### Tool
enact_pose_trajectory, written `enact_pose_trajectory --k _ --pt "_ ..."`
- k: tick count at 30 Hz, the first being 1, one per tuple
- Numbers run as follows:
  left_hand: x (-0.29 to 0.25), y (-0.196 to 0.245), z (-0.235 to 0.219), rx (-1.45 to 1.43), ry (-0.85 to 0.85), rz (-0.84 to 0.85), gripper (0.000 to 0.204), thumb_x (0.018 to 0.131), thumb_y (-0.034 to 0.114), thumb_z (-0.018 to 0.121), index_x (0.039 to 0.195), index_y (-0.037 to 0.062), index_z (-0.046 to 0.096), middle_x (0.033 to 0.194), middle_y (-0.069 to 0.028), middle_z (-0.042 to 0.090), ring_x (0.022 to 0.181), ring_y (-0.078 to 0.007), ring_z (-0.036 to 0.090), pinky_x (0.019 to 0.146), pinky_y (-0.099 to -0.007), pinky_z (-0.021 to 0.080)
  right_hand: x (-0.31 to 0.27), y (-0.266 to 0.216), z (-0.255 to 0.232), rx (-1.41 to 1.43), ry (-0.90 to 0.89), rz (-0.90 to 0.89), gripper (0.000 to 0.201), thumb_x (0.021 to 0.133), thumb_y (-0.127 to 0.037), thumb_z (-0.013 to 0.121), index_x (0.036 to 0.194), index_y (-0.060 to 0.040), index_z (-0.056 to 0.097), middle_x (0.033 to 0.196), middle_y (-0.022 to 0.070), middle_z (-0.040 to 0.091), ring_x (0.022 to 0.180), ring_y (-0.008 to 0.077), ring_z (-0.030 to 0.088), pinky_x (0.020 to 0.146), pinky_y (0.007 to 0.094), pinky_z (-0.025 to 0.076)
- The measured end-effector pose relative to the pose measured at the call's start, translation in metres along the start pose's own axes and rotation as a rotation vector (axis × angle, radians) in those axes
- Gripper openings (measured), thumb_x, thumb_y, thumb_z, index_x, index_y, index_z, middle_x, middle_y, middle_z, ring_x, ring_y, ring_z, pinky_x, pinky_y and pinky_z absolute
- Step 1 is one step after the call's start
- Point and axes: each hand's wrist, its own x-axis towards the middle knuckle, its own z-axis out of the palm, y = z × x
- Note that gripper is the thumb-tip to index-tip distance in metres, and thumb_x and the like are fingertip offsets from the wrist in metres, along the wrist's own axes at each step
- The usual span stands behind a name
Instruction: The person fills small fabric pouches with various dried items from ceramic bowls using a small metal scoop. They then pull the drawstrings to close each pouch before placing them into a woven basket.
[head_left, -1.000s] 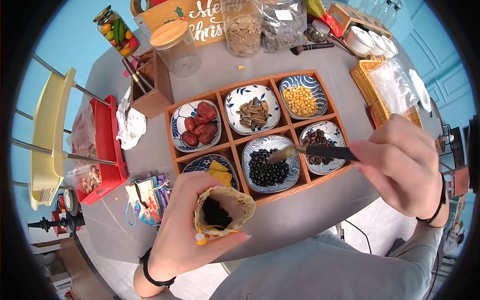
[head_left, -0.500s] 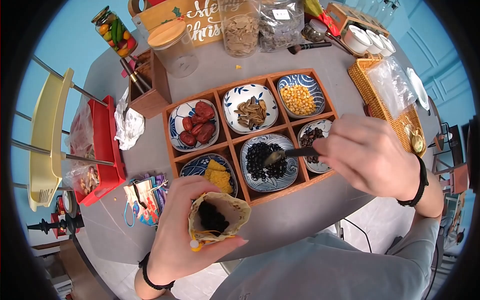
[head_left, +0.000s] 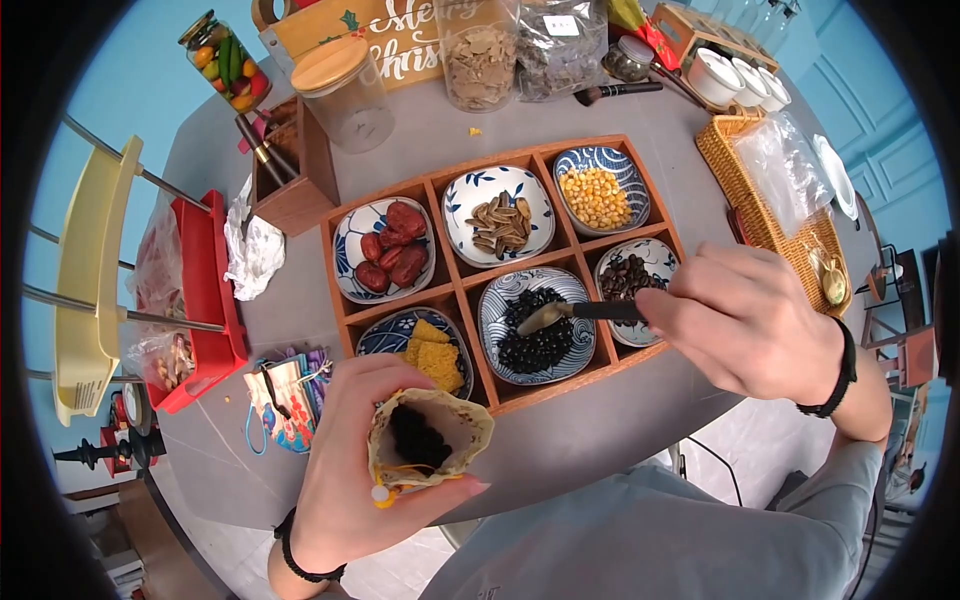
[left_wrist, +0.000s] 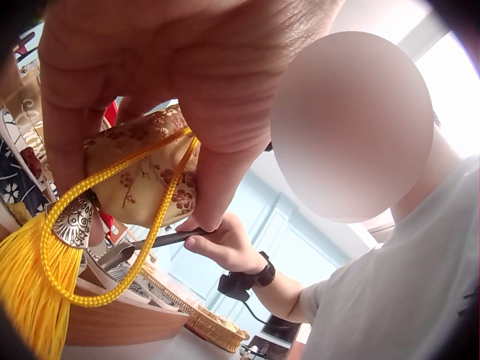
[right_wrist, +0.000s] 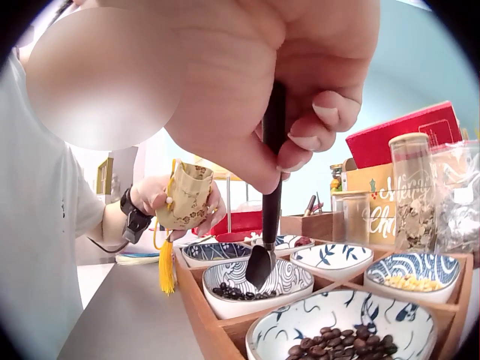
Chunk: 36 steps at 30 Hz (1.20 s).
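Note:
My left hand grips a cream flower-patterned drawstring pouch, its mouth turned up and black beans visible inside. A yellow cord and tassel hang from the pouch. The black handle of a small metal scoop is pinched between the thumb and fingers of my right hand. The scoop's tip is down at the black beans in a blue-patterned bowl. That bowl sits in the front middle compartment of a wooden divided tray.
Neighbouring bowls hold red dates, striped seeds, corn kernels, brown beans and yellow pieces. Small pouches and a red rack lie left. A wicker basket stands right; a lidded jar stands behind.
My right hand has moved left and lowered the scoop from above the bowl to the black beans, then shifted its tip slightly left. My left hand and the pouch have drifted slightly left.

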Motion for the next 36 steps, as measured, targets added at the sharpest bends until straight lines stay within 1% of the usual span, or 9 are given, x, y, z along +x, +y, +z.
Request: enact_pose_trajectory --k 7,10,11,17,23,26,29,32,36 --pt "0.0 0.001 0.001 -0.026 0.004 -0.014 0.079 0.063 0.017 0.099 0.126 0.0036 0.052 0.123 -0.0161 0.052 0.113 -0.0322 0.056 0.095 -0.0405 0.048 -0.011 -0.024 0.008 -0.291 -0.005 -0.006 0.027 0.073 -0.004 0.077 0.096 0.0051 0.067 0.074 0.0059 0.053 0.059 0.0188 0.054 0.047 0.0321 0.043" --pt "-0.002 0.003 0.0 -0.014 -0.008 -0.025 0.079 0.064 0.017 0.099 0.126 0.004 0.052 0.124 -0.016 0.052 0.114 -0.0317 0.055 0.095 -0.0398 0.048 -0.023 -0.037 0.016 -0.21 -0.034 0.078 0.027 0.074 -0.003 0.079 0.096 0.0053 0.067 0.074 0.0053 0.056 0.06 0.0191 0.058 0.049 0.0319 0.047" --pt "-0.002 0.002 0.0 -0.019 -0.009 -0.03 0.079 0.063 0.017 0.099 0.126 0.0041 0.052 0.124 -0.0159 0.051 0.114 -0.0315 0.055 0.095 -0.0396 0.048 -0.026 -0.041 0.022 -0.208 0.011 0.12 0.023 0.07 -0.003 0.072 0.092 0.0023 0.067 0.071 0.0017 0.054 0.063 0.0156 0.06 0.051 0.0283 0.048" --pt "-0.005 0.0 -0.001 -0.037 -0.011 -0.046 0.08 0.063 0.016 0.099 0.127 0.0047 0.052 0.125 -0.0156 0.05 0.114 -0.0305 0.055 0.094 -0.0388 0.049 -0.03 -0.045 0.029 0.129 0.059 0.315 0.016 0.082 -0.007 0.075 0.093 0.0024 0.067 0.068 0.0085 0.061 0.059 0.0259 0.064 0.052 0.0377 0.05" --pt "-0.006 0.0 -0.001 -0.026 0.003 -0.032 0.081 0.061 0.014 0.1 0.126 0.0047 0.052 0.124 -0.0151 0.051 0.113 -0.0297 0.056 0.094 -0.0382 0.049 -0.029 -0.037 0.03 0.368 -0.07 0.505 0.014 0.085 -0.009 0.075 0.092 -0.0036 0.064 0.068 0.0122 0.063 0.059 0.0314 0.064 0.053 0.0424 0.048" --pt "-0.007 0.0 -0.001 -0.039 0.013 -0.041 0.081 0.06 0.014 0.1 0.125 0.0049 0.053 0.123 -0.0145 0.051 0.112 -0.0292 0.056 0.094 -0.038 0.049 -0.028 -0.03 0.029 0.412 -0.115 0.535 0.016 0.086 -0.007 0.078 0.094 0.0016 0.068 0.071 0.0133 0.068 0.054 0.0286 0.064 0.051 0.0374 0.049" --pt "-0.007 -0.001 -0.001 -0.045 0.021 -0.049 0.08 0.06 0.014 0.1 0.125 0.005 0.053 0.123 -0.014 0.052 0.111 -0.0289 0.056 0.094 -0.0381 0.049 -0.026 -0.023 0.03 0.378 -0.103 0.513 0.015 0.087 -0.007 0.077 0.095 0.0 0.067 0.073 0.0137 0.069 0.055 0.029 0.065 0.051 0.0381 0.049" --pt "-0.007 0.0 -0.002 -0.03 0.022 -0.045 0.08 0.06 0.014 0.1 0.124 0.0052 0.053 0.123 -0.0138 0.052 0.111 -0.0287 0.056 0.094 -0.0382 0.049 -0.024 -0.019 0.03 0.377 -0.126 0.521 0.014 0.089 -0.009 0.072 0.095 -0.0046 0.06 0.073 0.0152 0.064 0.067 0.038 0.065 0.058 0.0464 0.049" --pt "-0.007 -0.001 -0.002 -0.013 0.018 -0.036 0.08 0.061 0.015 0.1 0.125 0.0053 0.053 0.123 -0.0138 0.052 0.112 -0.029 0.056 0.095 -0.0386 0.048 -0.022 -0.007 0.035 0.432 -0.12 0.543 0.014 0.092 -0.01 0.069 0.098 -0.0044 0.058 0.075 0.0166 0.063 0.072 0.0403 0.064 0.061 0.0485 0.047"
